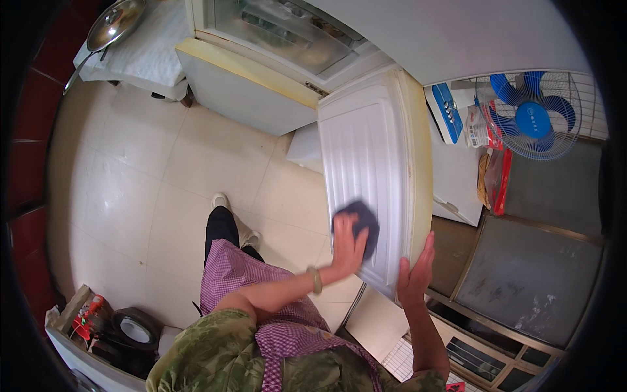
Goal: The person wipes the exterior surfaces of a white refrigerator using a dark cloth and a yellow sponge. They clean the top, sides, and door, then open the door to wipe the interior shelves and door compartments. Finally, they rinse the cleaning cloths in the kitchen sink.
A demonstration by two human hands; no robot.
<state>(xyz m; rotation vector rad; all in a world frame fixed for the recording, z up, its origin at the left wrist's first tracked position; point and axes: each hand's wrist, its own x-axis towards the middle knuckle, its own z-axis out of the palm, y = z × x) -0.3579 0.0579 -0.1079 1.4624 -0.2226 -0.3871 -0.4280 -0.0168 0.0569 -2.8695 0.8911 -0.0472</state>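
Observation:
My left hand [349, 245], with a pale bangle on its wrist, presses a dark cloth [368, 223] against the ribbed white inner panel [357, 147] of an open refrigerator door [419, 147]. The cloth and fingers are slightly blurred. My right hand [416, 274] grips the near end of the same door, its thumb on the inner side and its fingers along the yellowed edge. Behind, the refrigerator compartment [294, 36] stands open, with clear drawer fronts and food dimly visible inside. A second door [250, 88] with a yellowed edge is swung out to the left.
A blue fan [534, 120] and plastic packages [477, 127] stand right of the door, near a grey cabinet panel [529, 274]. A lidded pan [115, 24] rests on a covered table [142, 59] at upper left. An open drawer [78, 338] holds tape and other items.

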